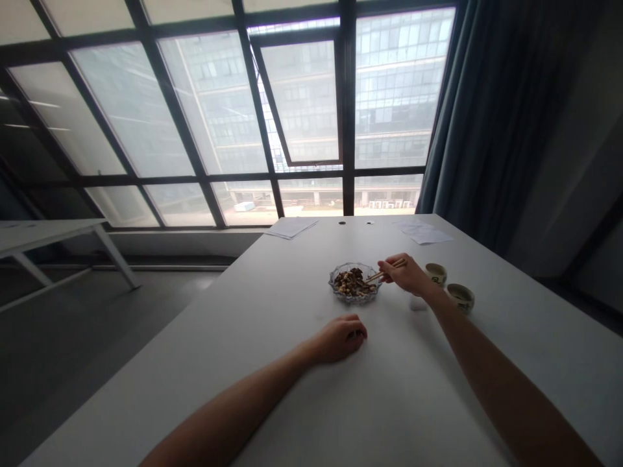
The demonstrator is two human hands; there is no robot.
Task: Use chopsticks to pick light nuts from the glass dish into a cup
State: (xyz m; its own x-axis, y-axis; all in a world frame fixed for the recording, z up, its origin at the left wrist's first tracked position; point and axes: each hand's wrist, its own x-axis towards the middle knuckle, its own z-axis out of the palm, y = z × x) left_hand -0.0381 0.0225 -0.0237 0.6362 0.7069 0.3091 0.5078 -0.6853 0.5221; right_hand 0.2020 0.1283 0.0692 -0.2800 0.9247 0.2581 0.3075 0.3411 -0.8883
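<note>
My right hand (403, 274) is shut on a pair of wooden chopsticks (386, 270), their tips reaching over the right rim of a cut-glass dish (354, 283). The dish holds a heap of brown mixed food pieces (352, 283), perhaps nuts. Whether the tips hold a piece is too small to tell. My left hand (339, 338) rests on the white table (311, 389) in front of the dish, fingers curled, holding nothing visible.
Two small cream cups (436, 274) (461, 298) with green marks stand right of my right hand. A small whitish object (417, 303) lies below it. Sheets of paper (292, 227) (423, 234) lie at the far edge, before tall windows. Another table (43, 235) stands at left.
</note>
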